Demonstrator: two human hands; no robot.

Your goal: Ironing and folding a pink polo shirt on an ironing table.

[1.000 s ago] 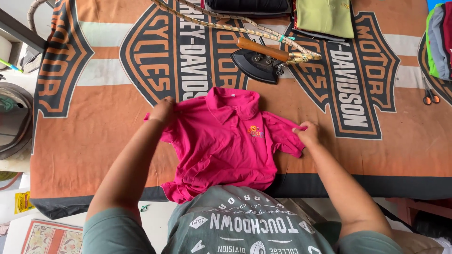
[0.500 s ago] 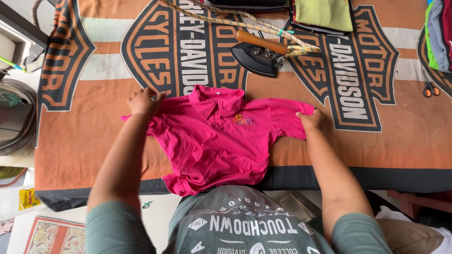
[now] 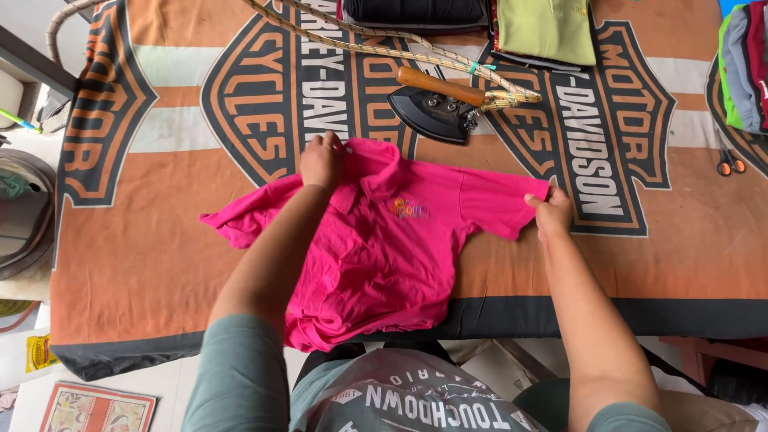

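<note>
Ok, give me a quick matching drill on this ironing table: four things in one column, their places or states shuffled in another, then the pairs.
1 left hand
2 right hand
3 iron
4 scissors

a at the table's far right edge
b pinching the sleeve end
c on the pink shirt by the collar
d resting beyond the collar

Pairs: 1-c, 2-b, 3-d, 4-a
</note>
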